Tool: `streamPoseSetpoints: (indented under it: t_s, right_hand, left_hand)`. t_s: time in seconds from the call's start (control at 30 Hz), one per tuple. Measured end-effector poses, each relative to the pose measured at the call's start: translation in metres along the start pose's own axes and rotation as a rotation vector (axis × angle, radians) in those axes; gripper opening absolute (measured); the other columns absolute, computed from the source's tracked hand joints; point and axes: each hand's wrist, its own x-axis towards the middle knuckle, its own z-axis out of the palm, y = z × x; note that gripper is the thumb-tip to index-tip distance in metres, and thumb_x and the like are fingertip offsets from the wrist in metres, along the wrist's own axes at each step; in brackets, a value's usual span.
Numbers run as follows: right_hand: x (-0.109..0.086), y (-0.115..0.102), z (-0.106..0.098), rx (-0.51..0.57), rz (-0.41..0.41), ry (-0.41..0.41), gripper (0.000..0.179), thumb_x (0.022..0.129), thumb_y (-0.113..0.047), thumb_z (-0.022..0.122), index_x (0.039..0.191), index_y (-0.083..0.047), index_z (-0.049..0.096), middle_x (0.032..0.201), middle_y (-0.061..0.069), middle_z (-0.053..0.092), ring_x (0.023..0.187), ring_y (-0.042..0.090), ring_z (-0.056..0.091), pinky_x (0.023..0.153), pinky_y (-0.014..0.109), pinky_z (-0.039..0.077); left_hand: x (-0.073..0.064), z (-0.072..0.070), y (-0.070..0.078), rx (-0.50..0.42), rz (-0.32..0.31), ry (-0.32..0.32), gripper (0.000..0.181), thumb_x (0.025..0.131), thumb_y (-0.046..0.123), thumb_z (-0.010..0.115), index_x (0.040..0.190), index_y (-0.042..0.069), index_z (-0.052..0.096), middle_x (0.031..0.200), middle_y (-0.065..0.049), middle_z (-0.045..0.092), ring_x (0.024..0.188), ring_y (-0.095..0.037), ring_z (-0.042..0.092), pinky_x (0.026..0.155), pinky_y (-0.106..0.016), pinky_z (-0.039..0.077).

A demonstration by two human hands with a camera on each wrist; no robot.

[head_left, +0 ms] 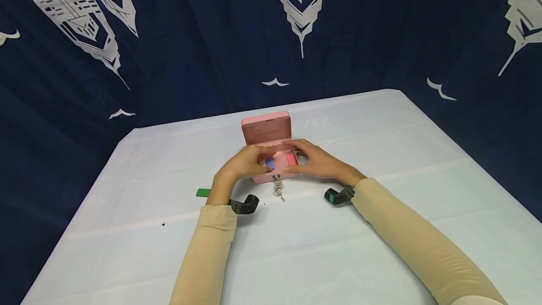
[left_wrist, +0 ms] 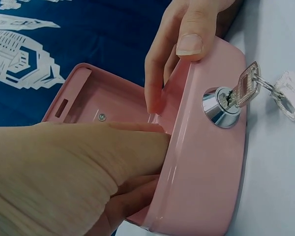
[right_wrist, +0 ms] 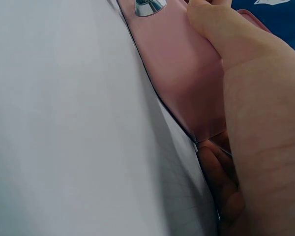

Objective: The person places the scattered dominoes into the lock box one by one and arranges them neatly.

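Observation:
A pink metal cash box (head_left: 264, 178) stands on the table, its lid (head_left: 267, 128) raised. My left hand (head_left: 245, 161) reaches over the left side into it, thumb and forefinger curved round a small blue block (head_left: 270, 163). Those fingertips are hidden by the front wall in the left wrist view. With my right hand (head_left: 319, 160) I grip the right side of the box, thumb (left_wrist: 191, 44) on the front rim. A bright pink-red block (head_left: 291, 159) lies inside near that side. Keys (head_left: 277, 187) hang from the round front lock (left_wrist: 221, 105), one inserted.
A green block (head_left: 203, 192) lies on the white-covered table (head_left: 296, 248), left of my left wrist. A small dark speck (head_left: 163, 224) sits nearer the front left. Behind the table hangs a dark blue patterned curtain (head_left: 237, 51).

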Motion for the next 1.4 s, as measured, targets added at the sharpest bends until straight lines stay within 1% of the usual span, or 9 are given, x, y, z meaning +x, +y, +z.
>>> streamPoseSetpoints:
  t_s: [0.27, 0.43, 0.63, 0.77, 0.87, 1.0, 1.1, 1.3, 1.4]
  right_hand:
    - [0.003, -0.002, -0.002, 0.001, -0.011, -0.009, 0.083, 0.081, -0.056, 0.073, 0.150, -0.029, 0.035, 0.149, -0.002, 0.037, 0.134, 0.020, 0.038, 0.109, 0.044, 0.033]
    - [0.008, -0.004, 0.004, 0.008, -0.026, -0.016, 0.082, 0.082, -0.056, 0.072, 0.150, -0.029, 0.035, 0.149, -0.003, 0.037, 0.134, 0.019, 0.038, 0.109, 0.044, 0.032]
    - [0.009, -0.010, 0.011, 0.007, -0.040, -0.043, 0.085, 0.081, -0.062, 0.069, 0.151, -0.029, 0.033, 0.151, -0.002, 0.035, 0.134, 0.020, 0.039, 0.110, 0.044, 0.032]
    - [0.006, -0.014, 0.007, 0.016, -0.045, -0.033, 0.086, 0.080, -0.062, 0.070, 0.151, -0.030, 0.034, 0.150, -0.003, 0.036, 0.131, 0.019, 0.042, 0.110, 0.042, 0.033]
    - [0.002, -0.013, 0.002, 0.020, -0.045, -0.019, 0.086, 0.079, -0.059, 0.073, 0.150, -0.029, 0.034, 0.149, -0.003, 0.037, 0.129, 0.019, 0.045, 0.109, 0.041, 0.034]
    - [-0.011, -0.007, -0.007, -0.007, -0.051, 0.030, 0.081, 0.081, -0.056, 0.073, 0.148, -0.028, 0.038, 0.148, -0.002, 0.037, 0.126, 0.020, 0.048, 0.108, 0.042, 0.035]
    - [-0.021, -0.003, -0.012, -0.029, -0.058, 0.059, 0.075, 0.083, -0.054, 0.073, 0.146, -0.027, 0.042, 0.148, -0.003, 0.037, 0.124, 0.021, 0.049, 0.107, 0.043, 0.036]
    - [-0.037, 0.005, -0.013, -0.006, -0.102, 0.069, 0.067, 0.086, -0.040, 0.074, 0.143, -0.021, 0.046, 0.147, 0.002, 0.038, 0.123, 0.024, 0.051, 0.106, 0.041, 0.039]
    - [-0.045, 0.007, -0.011, 0.001, -0.101, 0.052, 0.066, 0.086, -0.039, 0.075, 0.143, -0.020, 0.046, 0.148, 0.003, 0.037, 0.124, 0.023, 0.051, 0.106, 0.040, 0.039]
  left_hand:
    - [-0.001, -0.003, 0.001, -0.017, -0.005, -0.008, 0.044, 0.086, 0.002, 0.072, 0.128, -0.001, 0.062, 0.115, -0.014, 0.067, 0.103, -0.024, 0.063, 0.091, -0.032, 0.049]
    - [-0.013, -0.013, -0.004, -0.074, 0.006, 0.036, 0.041, 0.087, 0.006, 0.071, 0.127, 0.001, 0.062, 0.116, -0.011, 0.067, 0.102, -0.021, 0.063, 0.089, -0.033, 0.050]
    - [-0.050, -0.038, -0.010, -0.117, 0.027, 0.141, 0.038, 0.092, 0.011, 0.066, 0.130, 0.004, 0.061, 0.120, -0.011, 0.065, 0.105, -0.021, 0.061, 0.095, -0.039, 0.048]
    - [-0.082, -0.050, -0.014, -0.040, -0.018, 0.180, 0.041, 0.094, 0.017, 0.064, 0.132, 0.005, 0.058, 0.131, -0.010, 0.059, 0.114, -0.028, 0.057, 0.098, -0.044, 0.045]
    - [-0.104, -0.052, -0.021, 0.031, -0.073, 0.203, 0.046, 0.095, 0.023, 0.063, 0.138, 0.008, 0.053, 0.141, -0.009, 0.051, 0.122, -0.033, 0.052, 0.100, -0.048, 0.043]
    - [-0.117, -0.049, -0.028, 0.106, -0.138, 0.192, 0.054, 0.097, 0.027, 0.061, 0.144, 0.008, 0.045, 0.149, -0.012, 0.041, 0.134, -0.035, 0.039, 0.108, -0.052, 0.032]
    - [-0.124, -0.039, -0.035, 0.131, -0.154, 0.174, 0.058, 0.097, 0.030, 0.061, 0.146, 0.007, 0.043, 0.150, -0.015, 0.038, 0.140, -0.034, 0.031, 0.112, -0.053, 0.023]
    - [-0.144, -0.005, -0.049, 0.062, -0.114, 0.192, 0.061, 0.095, 0.038, 0.064, 0.146, 0.009, 0.045, 0.151, -0.014, 0.038, 0.140, -0.035, 0.030, 0.112, -0.054, 0.023]
    - [-0.154, 0.003, -0.050, 0.068, -0.124, 0.205, 0.062, 0.092, 0.039, 0.067, 0.144, 0.010, 0.048, 0.150, -0.013, 0.039, 0.139, -0.035, 0.030, 0.110, -0.055, 0.025]
